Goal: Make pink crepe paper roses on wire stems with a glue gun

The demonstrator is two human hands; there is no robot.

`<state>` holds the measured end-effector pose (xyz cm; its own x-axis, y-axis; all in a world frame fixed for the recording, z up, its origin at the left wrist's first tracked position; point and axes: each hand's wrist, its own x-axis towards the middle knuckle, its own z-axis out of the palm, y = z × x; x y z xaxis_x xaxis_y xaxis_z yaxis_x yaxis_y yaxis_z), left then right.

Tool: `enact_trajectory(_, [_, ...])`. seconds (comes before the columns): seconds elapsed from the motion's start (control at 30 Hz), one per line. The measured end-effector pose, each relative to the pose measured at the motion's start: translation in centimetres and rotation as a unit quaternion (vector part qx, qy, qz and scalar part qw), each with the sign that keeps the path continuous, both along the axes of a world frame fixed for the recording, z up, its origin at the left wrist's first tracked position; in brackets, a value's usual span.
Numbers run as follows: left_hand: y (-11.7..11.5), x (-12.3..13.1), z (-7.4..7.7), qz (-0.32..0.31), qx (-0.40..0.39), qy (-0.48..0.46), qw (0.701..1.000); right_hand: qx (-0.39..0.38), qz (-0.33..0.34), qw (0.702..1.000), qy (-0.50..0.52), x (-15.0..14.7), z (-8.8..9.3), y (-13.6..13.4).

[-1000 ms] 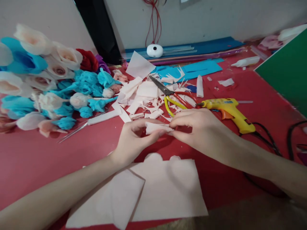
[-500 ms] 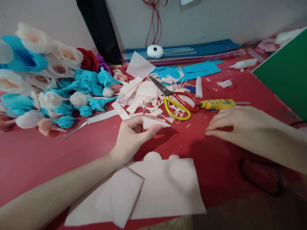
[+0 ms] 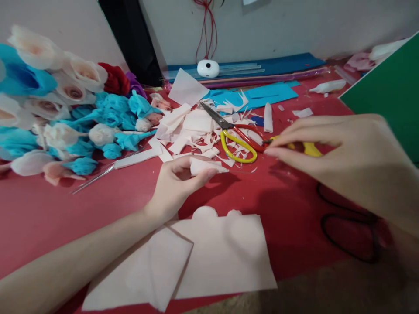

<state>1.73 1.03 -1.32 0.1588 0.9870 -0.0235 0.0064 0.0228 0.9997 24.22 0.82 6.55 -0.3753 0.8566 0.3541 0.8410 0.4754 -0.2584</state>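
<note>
The left hand [image 3: 173, 183] is closed around a small rolled piece of pale pink crepe paper [image 3: 204, 165], pinching it between the thumb and the other fingers. The free end of the roll points to the right. The hand with its roll is just above the red table top [image 3: 65, 209], near the middle of the view.

The right hand [image 3: 343, 152] is over the yellow plastic glue gun [image 3: 309, 149], with the fingers stretched to the left, above and below the gun. Most of the gun is hidden under the hand, so I cannot tell if the hand grips it or only covers it. The two hands are apart.

Between them, a little farther back, lie the scissors with yellow and red handles [image 3: 235, 135], on a heap of pale pink paper scraps [image 3: 193, 126]. In front of the left wrist lies a large flat sheet of pale pink paper [image 3: 222, 257] with a scalloped upper edge. At the left is a pile of blue and cream paper flowers [image 3: 65, 117]. A black cable [image 3: 347, 226] loops on the table under the right forearm, and a green board [image 3: 389, 96] stands at the right edge.
</note>
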Motion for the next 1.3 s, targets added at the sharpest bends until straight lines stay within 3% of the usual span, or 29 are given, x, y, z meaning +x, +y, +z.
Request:
enact_trajectory(0.13, [0.0,0.0,0.1,-0.018,0.013,-0.003,1.0,-0.039,0.103,0.994,0.012,-2.8,-1.2,0.0])
enact_trajectory(0.23, [0.1,0.0,0.0,-0.029,0.03,-0.013,0.999,-0.058,0.095,0.994,-0.012,-4.1,-2.3,0.1])
enact_trajectory(0.43, [0.1,-0.1,0.0,-0.032,0.049,-0.011,0.998,-0.021,0.109,0.994,-0.008,-5.0,-2.9,0.6])
enact_trajectory(0.63, [0.2,0.0,0.0,-0.018,0.001,-0.015,1.0,-0.031,0.103,0.994,-0.015,-3.9,-2.9,0.1])
enact_trajectory(1.0, [0.0,0.1,0.1,-0.007,-0.017,-0.003,1.0,-0.024,0.03,0.999,-0.003,-1.4,-1.9,-1.6])
enact_trajectory(1.3, [0.1,0.0,0.1,-0.006,-0.006,0.016,1.0,-0.017,0.07,0.995,-0.064,2.5,-2.0,-2.1])
